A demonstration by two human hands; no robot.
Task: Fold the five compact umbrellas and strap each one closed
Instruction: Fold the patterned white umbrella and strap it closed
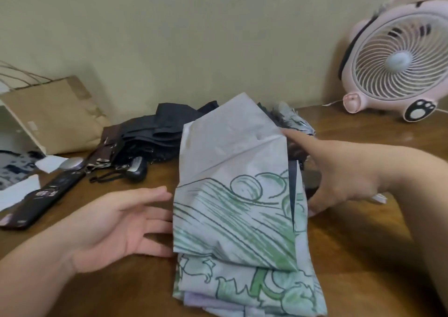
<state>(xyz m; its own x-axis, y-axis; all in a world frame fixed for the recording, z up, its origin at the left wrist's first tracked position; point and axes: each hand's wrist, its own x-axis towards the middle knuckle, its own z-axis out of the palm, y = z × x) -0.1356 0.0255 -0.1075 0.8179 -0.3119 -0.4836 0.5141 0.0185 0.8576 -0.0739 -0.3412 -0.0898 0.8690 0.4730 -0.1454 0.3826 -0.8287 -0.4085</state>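
Left hand (121,222) is wide open, palm up-ish, fingers spread flat, with the fingertips right at the left edge of the pale umbrella (240,210). It isn't holding anything, just touching or about to touch the fabric. Right hand (339,171) comes in from the other side, index finger stretched out along the upper right edge of the canopy and the thumb down by the lower right fold. Can't really tell if it's pinching the cloth or just pressed against it, since the fabric hides the rest of the fingers.

The pale umbrella sits between the two hands in the middle of the table (351,256), canopy loosely gathered in flat folds, grey-white on top with green scribble drawings lower down, not strapped.

Behind it and to the left is a messy pile of dark umbrellas (155,135), also loose. Further left lies a black folded umbrella (46,198), rolled slim. A brown paper bag (53,115) leans at the far left by the wall, and a pink fan (397,57) stands at the back right.
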